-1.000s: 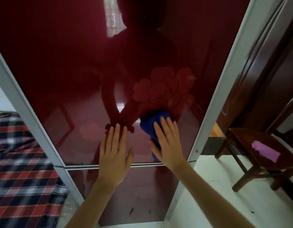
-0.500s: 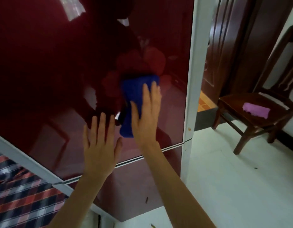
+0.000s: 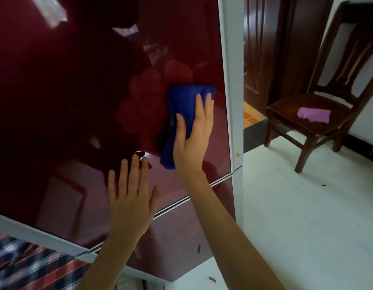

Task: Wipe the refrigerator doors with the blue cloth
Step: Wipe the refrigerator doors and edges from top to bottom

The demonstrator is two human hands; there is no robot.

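A glossy dark red refrigerator upper door with a faint flower pattern fills most of the view. Below a thin gap sits the lower door. My right hand presses a folded blue cloth flat against the upper door, close to its right edge; the palm and fingers cover the cloth's right half. My left hand lies flat on the upper door with its fingers spread, lower and to the left of the cloth, holding nothing.
The fridge's pale side panel runs down the right of the doors. A dark wooden chair with a purple cloth on its seat stands at the right, before a dark door. Plaid fabric lies lower left. White floor spreads right.
My right hand slid the blue cloth up and to the right across the upper door, toward its right edge. The view swung right. My left hand stays flat on the door.
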